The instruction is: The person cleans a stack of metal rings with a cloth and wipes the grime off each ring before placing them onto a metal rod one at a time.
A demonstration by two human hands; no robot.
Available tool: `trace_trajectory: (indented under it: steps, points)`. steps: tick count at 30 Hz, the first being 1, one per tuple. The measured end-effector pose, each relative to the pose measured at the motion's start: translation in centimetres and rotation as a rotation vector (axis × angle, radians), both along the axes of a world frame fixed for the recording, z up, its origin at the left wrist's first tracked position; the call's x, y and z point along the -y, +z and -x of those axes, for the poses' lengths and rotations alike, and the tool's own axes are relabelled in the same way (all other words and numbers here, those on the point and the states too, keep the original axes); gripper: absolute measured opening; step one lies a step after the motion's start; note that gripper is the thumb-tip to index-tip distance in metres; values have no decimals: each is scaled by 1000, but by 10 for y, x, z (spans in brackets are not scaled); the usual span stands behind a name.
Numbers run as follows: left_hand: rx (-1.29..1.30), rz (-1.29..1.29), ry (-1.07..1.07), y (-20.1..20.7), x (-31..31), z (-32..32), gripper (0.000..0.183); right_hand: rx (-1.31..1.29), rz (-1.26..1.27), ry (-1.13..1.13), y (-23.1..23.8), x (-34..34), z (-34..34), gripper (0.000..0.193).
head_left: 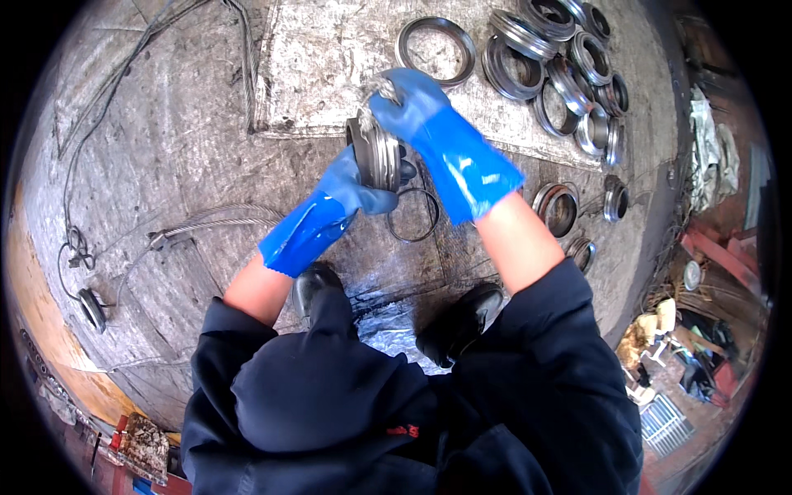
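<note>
- While the left hand (pixel 346 183), in a blue rubber glove, grips a grooved metal ring (pixel 383 161), that ring stands tilted on edge in front of the person; whether it touches the floor (pixel 190 165) I cannot tell.
- Left grip: thumb and fingers are clasped around the ring's lower part, pinching its rim.
- Right hand (pixel 410 105), in a matching glove, comes in from the upper right with its fingers curled together around a whitish rag (pixel 373 97), which lies at the ring's upper edge.
- Just beside the ring, to its lower right, a thin hoop (pixel 438 214) lies flat.
- Beyond the right hand, a wide flat ring (pixel 470 54) lies on a pale sheet (pixel 330 66).
- Farther right, a cluster of grooved rings (pixel 569 82) is spread out, some leaning on one another.
- Nearer the person, three loose rings (pixel 610 198) sit along the right side.
- A wire rope (pixel 198 224) runs across the floor to the left.
- Two black boots (pixel 459 324) stand below the hands.
</note>
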State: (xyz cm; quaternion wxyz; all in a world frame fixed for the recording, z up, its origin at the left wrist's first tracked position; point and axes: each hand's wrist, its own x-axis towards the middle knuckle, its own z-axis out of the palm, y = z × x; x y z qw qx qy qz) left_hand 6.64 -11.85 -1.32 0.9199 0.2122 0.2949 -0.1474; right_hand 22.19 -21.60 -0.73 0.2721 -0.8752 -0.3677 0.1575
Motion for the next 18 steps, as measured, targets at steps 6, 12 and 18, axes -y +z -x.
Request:
trace_trajectory:
  steps: [6,12,18]
  points:
    - [35,-407,-89,-2,-11,-15,30,79,-212,54,16,-10,7,42]
    - [-79,-79,84,-14,-27,-17,33,32,-425,147,56,32,70,38]
    - [147,-346,-127,6,-35,-5,43,-645,-602,-908,140,52,35,41]
